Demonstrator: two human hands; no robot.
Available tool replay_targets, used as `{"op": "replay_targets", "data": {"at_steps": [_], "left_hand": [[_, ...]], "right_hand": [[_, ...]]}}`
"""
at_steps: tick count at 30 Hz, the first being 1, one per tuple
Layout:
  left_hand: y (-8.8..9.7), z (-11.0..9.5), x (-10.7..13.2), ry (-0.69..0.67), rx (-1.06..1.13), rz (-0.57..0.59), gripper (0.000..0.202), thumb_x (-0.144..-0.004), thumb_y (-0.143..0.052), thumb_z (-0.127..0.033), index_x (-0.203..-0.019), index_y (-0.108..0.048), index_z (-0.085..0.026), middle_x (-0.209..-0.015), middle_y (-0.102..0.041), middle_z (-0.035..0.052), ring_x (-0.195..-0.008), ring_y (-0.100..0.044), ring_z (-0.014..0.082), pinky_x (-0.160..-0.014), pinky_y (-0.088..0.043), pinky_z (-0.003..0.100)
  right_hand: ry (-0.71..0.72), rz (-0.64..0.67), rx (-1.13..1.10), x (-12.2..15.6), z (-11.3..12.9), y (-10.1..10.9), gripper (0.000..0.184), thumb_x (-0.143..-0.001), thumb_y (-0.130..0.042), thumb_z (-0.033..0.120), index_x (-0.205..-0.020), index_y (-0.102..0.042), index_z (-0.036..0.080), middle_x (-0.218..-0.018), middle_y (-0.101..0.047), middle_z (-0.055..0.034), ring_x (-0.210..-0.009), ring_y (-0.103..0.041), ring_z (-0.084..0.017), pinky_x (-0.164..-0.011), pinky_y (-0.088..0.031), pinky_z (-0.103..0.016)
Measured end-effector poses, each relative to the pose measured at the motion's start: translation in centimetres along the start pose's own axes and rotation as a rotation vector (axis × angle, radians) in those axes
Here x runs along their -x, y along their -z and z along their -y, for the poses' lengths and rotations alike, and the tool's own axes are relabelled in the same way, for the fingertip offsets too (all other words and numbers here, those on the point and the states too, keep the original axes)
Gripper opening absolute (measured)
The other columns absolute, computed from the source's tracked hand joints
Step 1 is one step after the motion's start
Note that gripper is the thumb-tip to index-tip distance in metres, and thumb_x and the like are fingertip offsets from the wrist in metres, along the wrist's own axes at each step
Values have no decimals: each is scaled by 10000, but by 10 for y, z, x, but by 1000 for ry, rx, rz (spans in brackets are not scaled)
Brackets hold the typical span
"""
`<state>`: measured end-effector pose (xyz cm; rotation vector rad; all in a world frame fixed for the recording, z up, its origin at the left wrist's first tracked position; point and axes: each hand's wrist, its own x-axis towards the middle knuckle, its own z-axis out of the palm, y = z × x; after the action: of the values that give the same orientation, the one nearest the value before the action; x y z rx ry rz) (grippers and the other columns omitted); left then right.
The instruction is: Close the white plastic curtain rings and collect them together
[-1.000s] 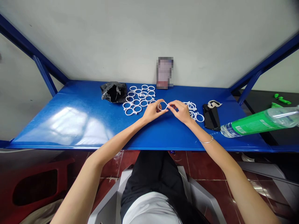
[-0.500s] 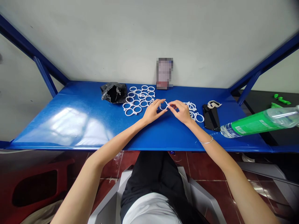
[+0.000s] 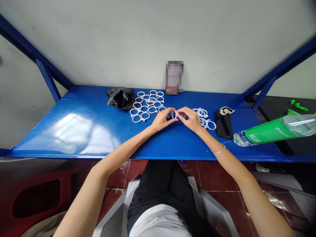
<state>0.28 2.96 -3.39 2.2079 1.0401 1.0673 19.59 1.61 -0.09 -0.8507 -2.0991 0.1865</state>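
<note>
Between my two hands, just above the blue table, is a white ring (image 3: 174, 114) with a small knob or clasp on its right side. My left hand (image 3: 163, 119) is curved around the ring's left side, thumb and fingers on it. My right hand (image 3: 189, 118) pinches the knob side between thumb and fingertips. The ring is turned partly edge-on. Left of my hands, several white rings (image 3: 145, 116) lie spread in a flat cluster. Beside my right hand a looser pile of white rings (image 3: 211, 124) overlaps, partly hidden by that hand.
A crumpled black plastic bag (image 3: 120, 98) sits left of the rings. A phone with a blurred screen (image 3: 174, 77) leans on the wall. To the right are a black phone (image 3: 224, 125), a white strap-like item (image 3: 226, 111) and a green-labelled bottle (image 3: 274, 129) lying over the table's edge.
The ring in my hands has turned from facing up, seen nearly round, to a narrow, partly edge-on view. My hands have come slightly closer together.
</note>
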Motion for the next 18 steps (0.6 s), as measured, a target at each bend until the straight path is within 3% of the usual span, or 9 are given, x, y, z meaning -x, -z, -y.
{"op": "replay_targets", "data": {"at_steps": [7,18], "left_hand": [[0,0,0,17,50,-15,622,-805,-594,-699,-1152,-577,-184,-1016,-686,62,-822,-656,167,-717,-555,278],[0,0,0,12,14,-27,581,-798,-635,-666,-1126,-571,-190,-966,-678,50,-796,-643,161,-696,-545,273]], "right_hand": [[-30,-17,-32,1,-1,-2,186,-956,-565,365,-950,-668,211,-886,-694,-61,-668,-609,-163,-615,-515,-295],[-36,-14,-25,1,2,-2,201,-964,-544,371,-903,-656,216,-867,-700,-59,-657,-610,-166,-597,-517,-302]]}}
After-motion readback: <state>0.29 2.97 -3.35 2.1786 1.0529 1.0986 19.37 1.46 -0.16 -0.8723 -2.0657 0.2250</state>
